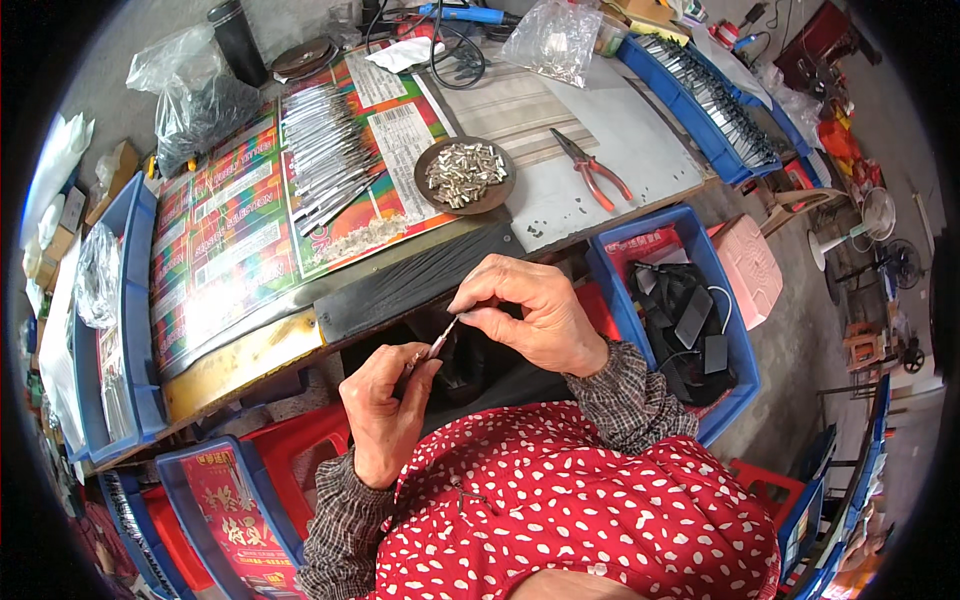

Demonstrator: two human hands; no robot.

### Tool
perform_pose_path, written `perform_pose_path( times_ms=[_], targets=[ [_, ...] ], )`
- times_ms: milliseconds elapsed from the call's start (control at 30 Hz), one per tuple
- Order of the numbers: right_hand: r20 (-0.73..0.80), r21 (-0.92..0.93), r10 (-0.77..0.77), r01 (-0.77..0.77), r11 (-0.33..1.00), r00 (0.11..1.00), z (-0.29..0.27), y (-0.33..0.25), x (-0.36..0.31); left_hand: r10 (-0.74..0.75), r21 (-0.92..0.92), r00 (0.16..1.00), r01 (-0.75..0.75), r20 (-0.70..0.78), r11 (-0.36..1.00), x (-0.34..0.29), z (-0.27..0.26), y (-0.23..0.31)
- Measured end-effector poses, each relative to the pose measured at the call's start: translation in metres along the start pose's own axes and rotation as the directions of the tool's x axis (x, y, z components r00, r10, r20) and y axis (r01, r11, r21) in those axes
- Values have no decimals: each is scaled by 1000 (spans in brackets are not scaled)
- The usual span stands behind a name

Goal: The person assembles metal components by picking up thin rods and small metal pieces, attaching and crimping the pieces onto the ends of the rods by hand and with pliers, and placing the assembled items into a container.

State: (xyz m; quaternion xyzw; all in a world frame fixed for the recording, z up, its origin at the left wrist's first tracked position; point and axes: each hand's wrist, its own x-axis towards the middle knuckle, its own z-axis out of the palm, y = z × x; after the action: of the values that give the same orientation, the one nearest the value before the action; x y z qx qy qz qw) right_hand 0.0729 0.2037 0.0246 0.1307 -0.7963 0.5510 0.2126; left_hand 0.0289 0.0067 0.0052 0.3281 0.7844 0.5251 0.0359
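A cluttered workroom spreads around a surface (625, 135) whose left half is covered with bright printed sheets. Near its front edge, around the middle, a brown bowl (421, 175) holds a heap of small metal pieces (466, 172); pliers (584, 162) with red handles lie toward the right corner, and a bundle of thin rods (325, 150) is laid out nearer the back edge.

From where I stand, the thin rod (438, 345) in use is off the surface, held in the air just in front of the front edge. The left hand (385, 415) pinches its lower end between thumb and fingers; the right hand (535, 312) pinches its upper tip. Whether a separate piece sits in that right pinch is too small to tell.

The trouble I would expect is a slip. Nothing lies directly under the tip to support it, so a loosened pinch could drop the rod onto the red spotted garment (570, 490) or past it. Uneven pressure from the two hands might bend something so slender. The bowl, close to the edge, could be knocked by a careless right wrist, scattering pieces, perhaps into the blue crate (640, 226) beyond.
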Motion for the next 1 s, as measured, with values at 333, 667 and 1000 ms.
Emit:
perform_pose_path(
  times_ms=[333,667,1000],
  targets=[
    [103,-22,95,-93,995,990,5,10,-7,128,116,991,-123,-36,986,2,6,-3],
    [199,496,352,-404,769,915,14,17,-17,0,-126,997,10,77,992,0,7,-14],
    [-3,424,401,-362,830,916,35,19,-22,149,98,983,-139,-104,985,-4,19,-10]
  ],
)
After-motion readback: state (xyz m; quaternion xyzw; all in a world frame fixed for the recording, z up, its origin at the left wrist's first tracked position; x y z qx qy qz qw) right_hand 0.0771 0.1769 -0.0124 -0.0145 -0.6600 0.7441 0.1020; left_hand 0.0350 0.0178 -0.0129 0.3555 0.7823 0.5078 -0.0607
